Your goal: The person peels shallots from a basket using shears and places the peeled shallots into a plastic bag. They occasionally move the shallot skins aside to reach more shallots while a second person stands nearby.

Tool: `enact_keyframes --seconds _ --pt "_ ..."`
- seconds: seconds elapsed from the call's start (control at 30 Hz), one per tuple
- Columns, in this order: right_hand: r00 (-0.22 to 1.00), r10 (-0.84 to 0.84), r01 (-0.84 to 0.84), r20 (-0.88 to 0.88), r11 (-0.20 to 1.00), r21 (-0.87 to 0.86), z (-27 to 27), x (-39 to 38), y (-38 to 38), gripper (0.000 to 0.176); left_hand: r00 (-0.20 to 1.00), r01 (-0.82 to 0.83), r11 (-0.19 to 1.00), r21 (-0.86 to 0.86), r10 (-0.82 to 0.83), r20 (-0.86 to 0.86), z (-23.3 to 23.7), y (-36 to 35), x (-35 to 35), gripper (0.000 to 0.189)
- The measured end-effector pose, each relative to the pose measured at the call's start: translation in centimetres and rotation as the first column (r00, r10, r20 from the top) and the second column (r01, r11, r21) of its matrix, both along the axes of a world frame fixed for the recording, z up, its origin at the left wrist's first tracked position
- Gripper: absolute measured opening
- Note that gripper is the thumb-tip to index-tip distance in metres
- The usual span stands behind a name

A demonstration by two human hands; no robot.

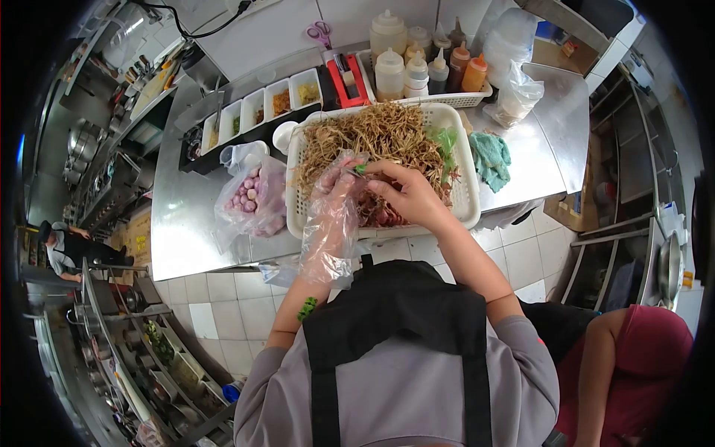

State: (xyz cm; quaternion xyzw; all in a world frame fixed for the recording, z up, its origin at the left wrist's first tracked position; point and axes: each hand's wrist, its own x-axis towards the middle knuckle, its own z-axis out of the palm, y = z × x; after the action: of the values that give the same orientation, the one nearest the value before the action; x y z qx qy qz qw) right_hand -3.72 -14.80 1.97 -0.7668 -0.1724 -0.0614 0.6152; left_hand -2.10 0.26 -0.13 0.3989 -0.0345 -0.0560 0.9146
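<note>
A white basket [466, 186] on the steel counter holds a heap of dry brown roots or stalks [372, 130], with reddish pieces [380, 211] near its front. My left hand [339, 182], in a clear plastic glove, is over the front left of the basket, its fingers closed round something small I cannot make out. My right hand [402, 190] is bare and meets it from the right, thumb and fingers pinched together. A small green bit [361, 169] shows between the two hands. Green leaves [447, 141] lie at the basket's right side.
A plastic bag of small purple onions [244, 195] sits left of the basket. Behind are spice trays [257, 108], a red holder [348, 80] and squeeze bottles [389, 73]. A green cloth [490, 160] lies right. One person [633, 357] is at lower right, another [67, 249] far left.
</note>
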Motion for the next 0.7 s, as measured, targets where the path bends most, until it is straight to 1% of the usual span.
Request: enact_keyframes --seconds 0.03,0.1,0.13,0.17,0.23,0.27,0.3,0.33,0.37,0.43,0.47,0.5,0.57,0.6,0.63,0.7 --pt "1.000 -0.002 0.002 0.002 1.000 0.000 0.0 0.2 -0.3 0.023 1.000 0.002 1.000 0.000 -0.002 0.002 -0.2 0.0 0.1 0.028" --pt "0.979 0.042 -0.014 -0.198 0.990 0.138 0.0 0.3 -0.8 0.022 0.998 0.039 0.999 0.007 -0.040 0.058 -0.3 0.0 0.1 0.028" --pt "0.954 0.055 -0.012 -0.296 0.989 0.146 0.5 0.3 -1.1 0.022 0.997 0.041 0.999 0.007 -0.041 0.058 -0.2 -0.1 0.0 0.028" --pt "0.954 0.054 -0.011 -0.295 0.989 0.146 0.6 0.3 -1.4 0.022 0.999 0.042 0.999 0.025 -0.043 0.025 0.0 -0.2 -0.1 0.028" --pt "0.932 -0.015 0.035 -0.362 0.998 0.050 0.6 0.4 -1.9 0.026 0.999 0.043 0.998 0.043 -0.043 -0.007 0.8 -0.3 -0.4 0.027" --pt "0.932 -0.015 0.035 -0.361 0.998 0.049 0.7 0.4 -2.0 0.026 0.998 0.032 0.999 0.042 -0.030 -0.048 1.3 -0.4 -0.6 0.028" --pt "0.959 -0.035 0.047 -0.280 0.998 0.036 0.7 0.3 -2.1 0.028 0.996 0.021 0.999 0.041 -0.017 -0.090 1.5 -0.4 -0.6 0.028" --pt "0.979 -0.053 0.059 -0.196 0.998 0.024 0.7 0.3 -2.2 0.030 0.996 0.020 0.999 0.040 -0.016 -0.088 1.6 -0.5 -0.7 0.028" --pt "0.980 -0.053 0.058 -0.194 0.998 0.022 0.9 0.2 -2.1 0.030 0.997 0.005 1.000 0.031 -0.002 -0.083 1.6 -0.5 -0.7 0.028" --pt "1.000 -0.010 0.009 -0.024 0.999 -0.038 1.2 -0.4 -1.5 0.033 0.997 -0.010 1.000 0.021 0.011 -0.075 1.4 -0.5 -0.7 0.028" --pt "0.995 -0.046 0.055 0.094 0.993 -0.100 0.9 -0.4 -1.1 0.033 0.998 -0.017 1.000 0.005 0.017 -0.060 1.0 -0.4 -0.7 0.028" --pt "0.994 -0.045 0.055 0.097 0.993 -0.102 1.1 -0.5 -0.9 0.033 0.999 -0.024 1.000 -0.011 0.023 -0.044 0.6 -0.3 -0.5 0.028" --pt "0.999 -0.029 0.021 -0.045 0.985 -0.173 1.4 -0.6 -0.5 0.034 0.999 -0.016 1.000 -0.018 0.015 -0.041 0.0 -0.1 -0.1 0.028" --pt "0.997 -0.066 0.073 0.041 0.975 -0.208 1.2 -0.6 -0.1 0.032 0.999 -0.007 1.000 -0.024 0.006 -0.041 -0.2 0.0 0.0 0.028" --pt "0.997 -0.065 0.072 0.041 0.975 -0.209 1.2 -0.7 0.1 0.032 0.999 -0.008 1.000 -0.025 0.007 -0.041 -0.4 0.1 0.1 0.028" --pt "0.988 -0.141 0.153 0.063 0.951 -0.269 1.8 -1.1 0.7 0.026 0.998 -0.010 1.000 -0.019 0.008 -0.070 -0.5 0.1 0.2 0.026"
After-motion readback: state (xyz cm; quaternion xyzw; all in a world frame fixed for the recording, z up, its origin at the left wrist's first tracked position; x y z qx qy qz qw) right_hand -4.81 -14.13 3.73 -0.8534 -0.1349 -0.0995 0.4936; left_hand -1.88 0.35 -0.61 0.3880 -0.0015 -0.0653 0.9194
